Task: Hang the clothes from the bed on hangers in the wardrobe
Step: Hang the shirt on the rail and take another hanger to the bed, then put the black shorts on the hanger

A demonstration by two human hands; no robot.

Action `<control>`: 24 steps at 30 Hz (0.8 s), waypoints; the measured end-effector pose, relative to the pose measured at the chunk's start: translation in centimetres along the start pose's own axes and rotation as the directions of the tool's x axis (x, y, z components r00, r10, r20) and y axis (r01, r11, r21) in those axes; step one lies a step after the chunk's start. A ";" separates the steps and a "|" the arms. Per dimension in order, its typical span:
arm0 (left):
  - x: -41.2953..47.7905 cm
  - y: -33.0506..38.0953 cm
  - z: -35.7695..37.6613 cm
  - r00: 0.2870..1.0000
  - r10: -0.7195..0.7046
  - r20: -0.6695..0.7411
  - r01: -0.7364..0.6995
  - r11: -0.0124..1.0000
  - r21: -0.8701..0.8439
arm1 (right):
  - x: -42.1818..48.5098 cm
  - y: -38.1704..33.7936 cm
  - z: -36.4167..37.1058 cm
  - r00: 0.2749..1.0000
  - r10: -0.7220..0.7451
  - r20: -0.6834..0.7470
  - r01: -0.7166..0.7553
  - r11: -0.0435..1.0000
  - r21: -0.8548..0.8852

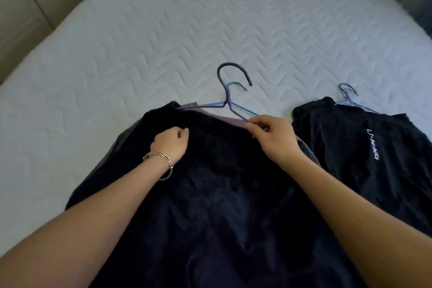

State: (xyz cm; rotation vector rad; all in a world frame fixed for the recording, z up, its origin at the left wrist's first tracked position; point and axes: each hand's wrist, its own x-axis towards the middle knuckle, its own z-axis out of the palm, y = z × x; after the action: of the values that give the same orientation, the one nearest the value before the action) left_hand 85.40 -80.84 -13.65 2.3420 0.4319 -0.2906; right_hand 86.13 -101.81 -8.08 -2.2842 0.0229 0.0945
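Dark navy garment (222, 194), right hand (273, 138) pinching hanger (227, 97)

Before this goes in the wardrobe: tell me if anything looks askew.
Two thin blue wire hangers overlap at the top of the dark navy garment; one arm sticks out uncovered, pinched by the right hand. The left hand grips the fabric.

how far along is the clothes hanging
Looks done: the logo garment seems fitted on the right hanger. In hand: left hand grips the dark garment; right hand pinches the centre hanger at its top. Left: both garments lie on the bed, none hung up.
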 end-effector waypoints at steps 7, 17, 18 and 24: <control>-14.1 12.6 -7.8 0.986 0.152 -0.063 -0.159 0.789 -0.594 | -10.7 -11.7 -6.8 0.996 -0.048 0.080 0.044 0.998 0.048; -28.5 19.6 -22.5 0.972 0.223 -0.067 -0.215 0.753 -0.622 | -21.1 -26.0 -20.5 0.944 -0.242 0.224 0.257 0.965 -0.041; -30.1 20.4 -24.1 0.972 0.228 -0.050 -0.209 0.756 -0.621 | -21.6 -27.3 -21.8 0.942 -0.267 0.205 0.285 0.956 -0.063; -37.8 23.1 -33.6 0.938 0.341 -0.062 -0.329 0.819 -0.470 | -23.5 -33.2 -26.3 0.932 -0.357 0.055 0.360 0.907 -0.218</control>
State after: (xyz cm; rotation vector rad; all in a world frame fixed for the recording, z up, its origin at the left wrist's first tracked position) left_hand 62.47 -81.50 36.95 1.8790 0.0546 -0.0331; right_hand 65.91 -100.23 35.85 -2.4731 -0.4364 -0.0850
